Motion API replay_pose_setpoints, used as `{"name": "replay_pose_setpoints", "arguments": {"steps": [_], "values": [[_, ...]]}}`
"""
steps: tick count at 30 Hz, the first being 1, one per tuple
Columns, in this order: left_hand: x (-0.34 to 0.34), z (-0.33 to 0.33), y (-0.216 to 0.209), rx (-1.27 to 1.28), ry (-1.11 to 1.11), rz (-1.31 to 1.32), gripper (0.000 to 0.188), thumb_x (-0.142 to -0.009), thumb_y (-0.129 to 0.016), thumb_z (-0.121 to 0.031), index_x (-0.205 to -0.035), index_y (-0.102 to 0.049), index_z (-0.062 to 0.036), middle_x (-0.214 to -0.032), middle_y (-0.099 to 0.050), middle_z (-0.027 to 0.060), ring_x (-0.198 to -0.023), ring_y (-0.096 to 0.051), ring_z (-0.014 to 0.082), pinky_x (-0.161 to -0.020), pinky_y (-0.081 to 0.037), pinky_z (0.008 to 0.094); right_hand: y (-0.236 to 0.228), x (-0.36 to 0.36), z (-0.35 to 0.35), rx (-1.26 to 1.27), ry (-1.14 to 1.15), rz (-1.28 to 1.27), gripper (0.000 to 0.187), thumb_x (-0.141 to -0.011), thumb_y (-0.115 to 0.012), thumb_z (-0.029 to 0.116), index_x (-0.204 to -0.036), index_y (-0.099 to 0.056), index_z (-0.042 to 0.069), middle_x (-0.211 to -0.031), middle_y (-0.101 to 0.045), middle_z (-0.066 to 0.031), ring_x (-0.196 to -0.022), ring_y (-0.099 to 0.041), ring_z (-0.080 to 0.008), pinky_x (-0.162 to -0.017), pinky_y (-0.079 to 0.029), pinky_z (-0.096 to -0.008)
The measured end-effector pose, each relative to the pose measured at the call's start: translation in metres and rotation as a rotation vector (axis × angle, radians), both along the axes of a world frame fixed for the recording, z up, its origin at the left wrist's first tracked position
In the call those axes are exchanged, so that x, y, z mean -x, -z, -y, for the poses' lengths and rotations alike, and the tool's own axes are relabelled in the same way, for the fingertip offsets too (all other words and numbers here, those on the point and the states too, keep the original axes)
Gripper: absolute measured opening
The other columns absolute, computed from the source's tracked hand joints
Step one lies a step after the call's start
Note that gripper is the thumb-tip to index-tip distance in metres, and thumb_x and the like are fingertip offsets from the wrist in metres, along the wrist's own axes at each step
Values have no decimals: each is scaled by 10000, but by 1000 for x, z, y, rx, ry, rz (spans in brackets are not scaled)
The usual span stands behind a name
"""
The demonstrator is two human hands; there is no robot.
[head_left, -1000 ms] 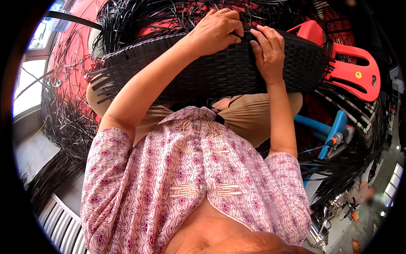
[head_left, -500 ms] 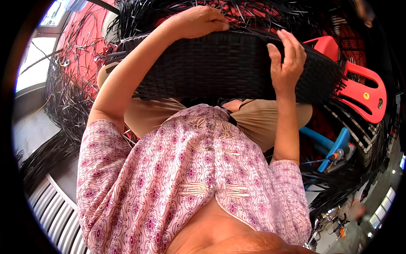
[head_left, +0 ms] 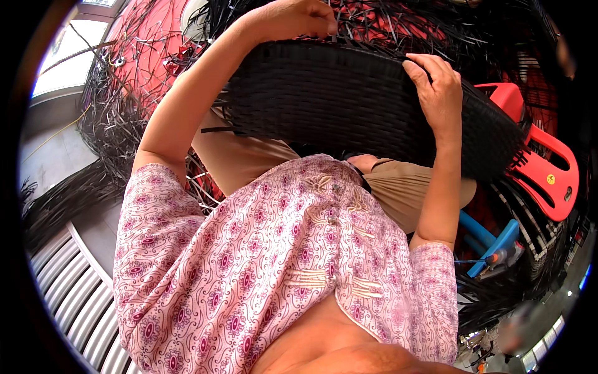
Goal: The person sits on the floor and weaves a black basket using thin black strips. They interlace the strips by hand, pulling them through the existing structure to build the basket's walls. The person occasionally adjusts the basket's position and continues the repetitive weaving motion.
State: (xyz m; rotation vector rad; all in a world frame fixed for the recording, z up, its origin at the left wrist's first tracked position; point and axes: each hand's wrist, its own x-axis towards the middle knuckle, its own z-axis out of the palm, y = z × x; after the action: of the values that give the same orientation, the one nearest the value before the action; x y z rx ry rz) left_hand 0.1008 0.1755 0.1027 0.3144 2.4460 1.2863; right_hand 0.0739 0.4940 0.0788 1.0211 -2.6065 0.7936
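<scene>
"Black woven panel (head_left: 324, 93), tilted across the lap, just above the tan trousers (head_left: 243, 156), upper rim sloping down toward the right!"

"And the hands?"

"Left hand (head_left: 305, 19) up at the far rim, fingers bent and drawn together. Cannot tell what, if anything, between them. Right hand (head_left: 441, 93) farther along, closed on the rim, thumb on the near face."

"Around the edges?"

"Fringe of short strip ends (head_left: 519, 157) at the right end, and just beside it, a red plastic chair (head_left: 564, 187) with a slotted back. Behind, a great tangle of loose black strips (head_left: 398, 28), plenty of red between them!"

"Farther out?"

"Lower right, a blue bar (head_left: 495, 246), touching or nearly touching an orange-and-grey tool (head_left: 507, 257). Lower left, well apart, a row of pale slats (head_left: 75, 302)."
</scene>
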Motion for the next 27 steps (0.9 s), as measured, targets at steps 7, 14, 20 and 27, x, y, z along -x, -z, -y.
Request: {"name": "replay_pose_setpoints", "arguments": {"steps": [7,14,20,27], "values": [[9,-45,15,38,193,-352,308,-976,-631,-304,-1104,-708,-35,-1022,-691,104,-916,-658,245,-823,-520,350,-13,13,8,-59,-19,238,403,-857,-729,436,-991,-754,57,-1006,-724,-95,-955,-676,-307,-841,-512,-401],[23,-61,7,221,214,-246,322,-978,-624,-311,-1127,-700,-37,-974,-696,91,-846,-656,213,-803,-523,341,-12,13,7,60,-71,313,390,-809,-780,372,-1031,-745,53,-1005,-721,-93,-942,-692,-283,-825,-524,-363],[35,-62,3,-3,-28,309,337,-881,-738,-402,-987,-783,-86,-794,-692,21,-736,-594,128,-714,-459,335,-15,11,12,6,-72,276,383,-790,-788,405,-1023,-756,103,-995,-716,-52,-950,-683,-258,-824,-521,-364],[39,-58,22,-281,-44,411,220,-854,-769,-273,-942,-780,-72,-803,-691,0,-756,-588,119,-695,-440,291,-9,6,15,42,-102,176,336,-754,-809,399,-957,-755,136,-933,-694,-12,-936,-657,-241,-821,-514,-369]]}}
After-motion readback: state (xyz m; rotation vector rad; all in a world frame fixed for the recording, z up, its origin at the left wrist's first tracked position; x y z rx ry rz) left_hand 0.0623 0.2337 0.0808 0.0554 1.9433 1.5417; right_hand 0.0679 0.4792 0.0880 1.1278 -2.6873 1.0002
